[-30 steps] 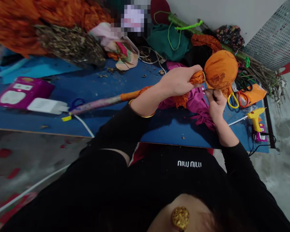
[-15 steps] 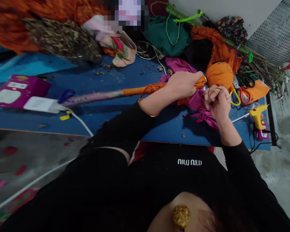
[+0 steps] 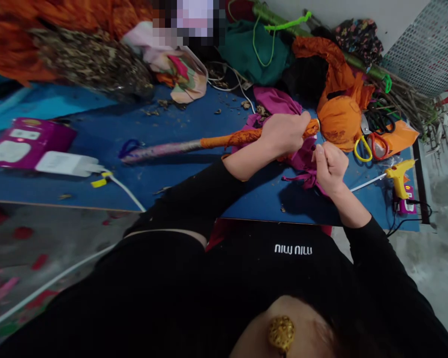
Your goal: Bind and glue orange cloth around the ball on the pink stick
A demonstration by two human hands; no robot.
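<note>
My left hand [image 3: 285,132] is wrapped round the orange-covered upper part of a long stick [image 3: 218,141], whose bare greyish-purple end points left with a dark blue loop [image 3: 129,147] at its tip. The stick's cloth-wrapped right end meets a round orange cloth ball [image 3: 340,119]. Below the ball, my right hand [image 3: 332,164] is closed, thumb against the fingers; what it pinches is too small to name. Magenta cloth [image 3: 278,102] lies under and around both hands.
Right of the ball are scissors with yellow and red handles [image 3: 363,149] and a yellow glue gun [image 3: 400,176]. A purple box [image 3: 30,144] with a white plug stands at the left. Dried leaves [image 3: 93,62] and cloths lie at the back, before a person.
My right hand has moved slightly down and left, off the ball's lower edge, and its fingers have closed. The stick has shifted a little to the right with my left hand round it.
</note>
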